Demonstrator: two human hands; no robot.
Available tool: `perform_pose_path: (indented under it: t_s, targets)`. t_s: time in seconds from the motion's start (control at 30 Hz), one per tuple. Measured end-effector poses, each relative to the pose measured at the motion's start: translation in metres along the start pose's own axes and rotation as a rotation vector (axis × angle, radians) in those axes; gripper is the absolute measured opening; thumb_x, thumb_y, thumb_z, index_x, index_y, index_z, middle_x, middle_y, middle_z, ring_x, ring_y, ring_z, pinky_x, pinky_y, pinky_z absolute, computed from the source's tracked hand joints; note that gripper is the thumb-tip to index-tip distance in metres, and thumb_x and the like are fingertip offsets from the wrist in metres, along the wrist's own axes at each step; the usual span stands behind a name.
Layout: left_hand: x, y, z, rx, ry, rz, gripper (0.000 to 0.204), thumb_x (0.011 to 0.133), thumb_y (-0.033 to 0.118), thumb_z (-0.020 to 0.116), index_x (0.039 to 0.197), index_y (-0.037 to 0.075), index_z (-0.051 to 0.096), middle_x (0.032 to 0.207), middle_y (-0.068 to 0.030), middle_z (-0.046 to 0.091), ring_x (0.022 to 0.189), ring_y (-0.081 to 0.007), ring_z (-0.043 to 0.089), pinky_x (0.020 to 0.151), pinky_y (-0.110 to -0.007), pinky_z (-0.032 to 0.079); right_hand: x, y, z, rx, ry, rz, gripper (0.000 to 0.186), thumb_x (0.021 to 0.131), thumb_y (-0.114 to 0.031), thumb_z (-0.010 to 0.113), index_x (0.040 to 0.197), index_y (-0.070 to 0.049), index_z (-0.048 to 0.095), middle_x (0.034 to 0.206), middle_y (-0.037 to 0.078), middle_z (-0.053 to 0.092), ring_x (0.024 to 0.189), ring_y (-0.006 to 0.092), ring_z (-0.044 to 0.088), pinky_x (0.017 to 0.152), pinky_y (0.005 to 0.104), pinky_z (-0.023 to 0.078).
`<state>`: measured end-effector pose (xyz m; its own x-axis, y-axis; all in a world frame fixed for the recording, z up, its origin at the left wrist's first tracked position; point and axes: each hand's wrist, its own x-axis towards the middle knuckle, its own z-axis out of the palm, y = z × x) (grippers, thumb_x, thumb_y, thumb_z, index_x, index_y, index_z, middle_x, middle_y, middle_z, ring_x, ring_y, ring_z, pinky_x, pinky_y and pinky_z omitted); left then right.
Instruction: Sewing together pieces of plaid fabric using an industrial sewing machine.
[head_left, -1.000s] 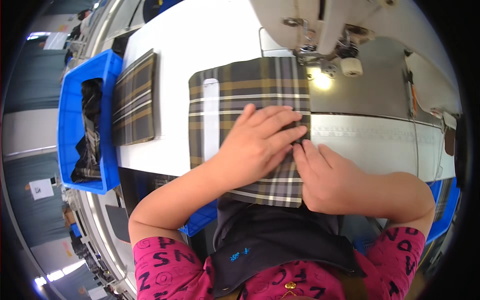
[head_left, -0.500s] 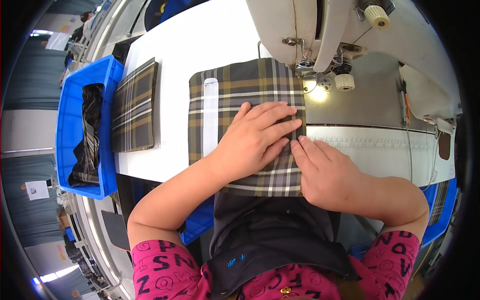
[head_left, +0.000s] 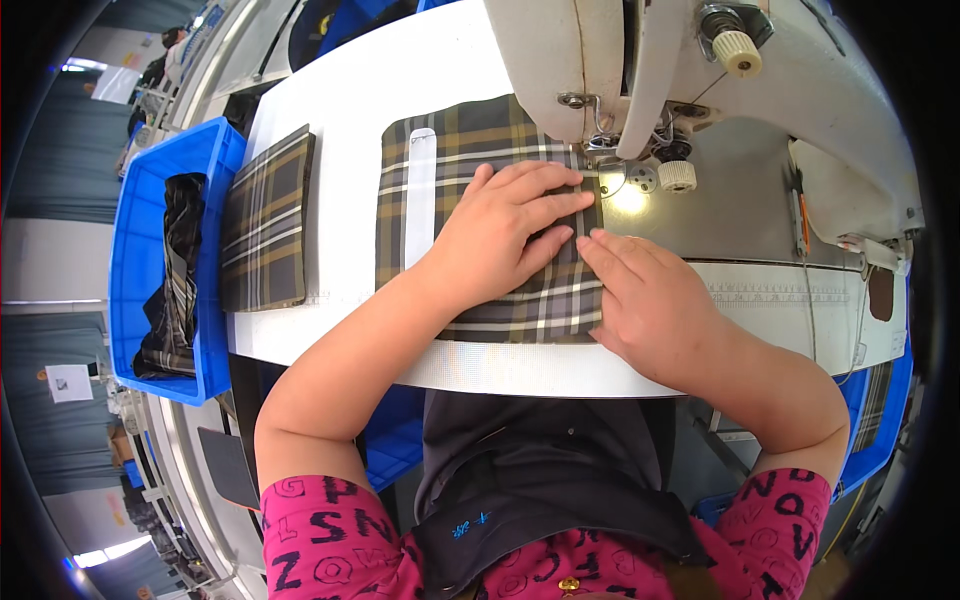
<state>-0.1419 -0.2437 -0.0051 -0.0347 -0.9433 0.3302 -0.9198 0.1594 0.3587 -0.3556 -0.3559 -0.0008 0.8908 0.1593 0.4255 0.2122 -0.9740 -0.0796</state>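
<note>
1. Apparently, from the head view, a seam-guiding step is in hand: the plaid cloth (head_left: 468, 150) lies flat on the white desk (head_left: 345, 180), its upper right edge by the needle area of the sewing machine (head_left: 545, 60).
2. Next move likely calls for an even push toward the needle, right edge straight, layers flat.
3. Left grip: the left hand (head_left: 510, 220) rests palm down, fingers spread, pressing on the cloth, clenched on nothing.
4. Right grip: the right hand (head_left: 650, 295) has its fingertips on the cloth's right edge, thumb near the lower right corner; cannot tell whether it pinches or just presses.
5. Cloth sits beneath the left hand and to the left of the right; its white strip (head_left: 421, 195) is left of both.
</note>
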Motion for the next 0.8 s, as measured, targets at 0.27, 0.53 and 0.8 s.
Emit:
perform_pose_path:
  t_s: [0.27, 0.53, 0.8]
  targets:
    - [0.02, -0.022, -0.002, 0.005, 0.029, 0.002, 0.031, 0.09, 0.017, 0.074, 0.121, 0.013, 0.071, 0.127, -0.007, 0.069, 0.119, -0.0286, 0.062, 0.097, -0.041, 0.044, 0.007, 0.014, 0.005, 0.037, -0.007, 0.115, 0.036, 0.076, -0.026, 0.084, 0.088, 0.006, 0.073, 0.129, 0.023, 0.066, 0.126, 0.036, 0.06, 0.108, 0.0469, 0.049]
    - [0.035, -0.048, 0.005, 0.024, 0.137, 0.076, 0.024, 0.09, 0.021, 0.074, 0.11, 0.01, 0.067, 0.111, -0.0075, 0.07, 0.112, -0.0286, 0.064, 0.094, -0.041, 0.043, 0.015, 0.024, 0.009, 0.005, 0.018, 0.18, 0.032, 0.081, -0.028, 0.082, 0.09, 0.002, 0.075, 0.132, 0.019, 0.066, 0.129, 0.0309, 0.059, 0.108, 0.0455, 0.044]
    - [0.03, -0.038, 0.001, 0.213, 0.123, 0.053, 0.031, 0.09, 0.025, 0.075, 0.116, 0.008, 0.07, 0.121, -0.0088, 0.07, 0.118, -0.0287, 0.062, 0.095, -0.042, 0.043, 0.016, 0.019, 0.002, -0.067, 0.066, 0.252, 0.032, 0.084, -0.031, 0.08, 0.094, -0.001, 0.075, 0.125, 0.015, 0.067, 0.123, 0.0267, 0.058, 0.099, 0.0412, 0.046]
